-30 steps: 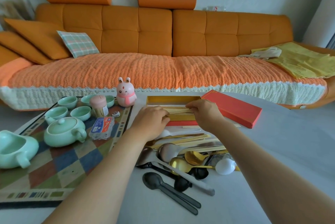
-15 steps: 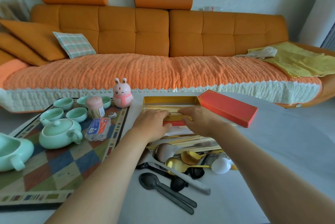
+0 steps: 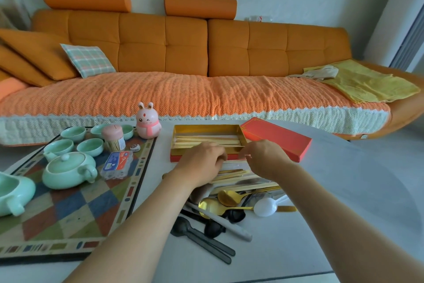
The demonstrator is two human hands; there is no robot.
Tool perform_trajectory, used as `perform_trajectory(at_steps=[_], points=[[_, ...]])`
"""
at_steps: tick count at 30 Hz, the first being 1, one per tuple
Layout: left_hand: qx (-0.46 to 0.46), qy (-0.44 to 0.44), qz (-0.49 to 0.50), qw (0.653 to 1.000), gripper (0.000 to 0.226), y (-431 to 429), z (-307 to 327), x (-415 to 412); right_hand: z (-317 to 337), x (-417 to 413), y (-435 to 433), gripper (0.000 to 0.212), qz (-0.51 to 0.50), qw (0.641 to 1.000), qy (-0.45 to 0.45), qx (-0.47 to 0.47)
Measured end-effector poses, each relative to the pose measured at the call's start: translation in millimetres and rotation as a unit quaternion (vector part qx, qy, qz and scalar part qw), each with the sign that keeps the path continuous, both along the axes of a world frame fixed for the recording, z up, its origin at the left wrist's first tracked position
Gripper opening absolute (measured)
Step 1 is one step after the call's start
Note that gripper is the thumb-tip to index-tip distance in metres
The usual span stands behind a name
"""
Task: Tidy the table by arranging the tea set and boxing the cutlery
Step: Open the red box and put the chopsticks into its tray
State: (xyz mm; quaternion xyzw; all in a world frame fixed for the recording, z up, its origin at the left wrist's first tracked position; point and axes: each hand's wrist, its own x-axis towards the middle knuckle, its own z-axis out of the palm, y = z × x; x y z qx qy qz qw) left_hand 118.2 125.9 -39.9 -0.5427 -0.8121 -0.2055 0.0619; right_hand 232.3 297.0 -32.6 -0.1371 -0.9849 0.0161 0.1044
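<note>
Since its red lid lay aside, touching its right side, the gold box stood open for filling, with chopsticks inside. The left hand and right hand were curled at its near edge; whether they pinched anything could not be told. Loose cutlery lay heaped just nearer.

A home living room: orange sofa, cushions, low table with tea set.
</note>
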Motion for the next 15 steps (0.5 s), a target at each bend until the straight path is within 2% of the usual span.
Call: perform_trajectory(at_steps=[4,10,15], points=[[-0.037,-0.029,0.002,0.999,0.03,2,-8,3,-4,5,-1,0.031,0.002,1.0,-0.011,-0.027],[-0.058,-0.046,0.013,0.997,0.032,3,-7,3,-2,4,-11,0.022,0.038,0.998,-0.012,-0.055],[-0.051,-0.055,0.016,0.997,0.029,3,-6,2,-1,1,-5,0.015,-0.021,0.997,-0.05,-0.054]])
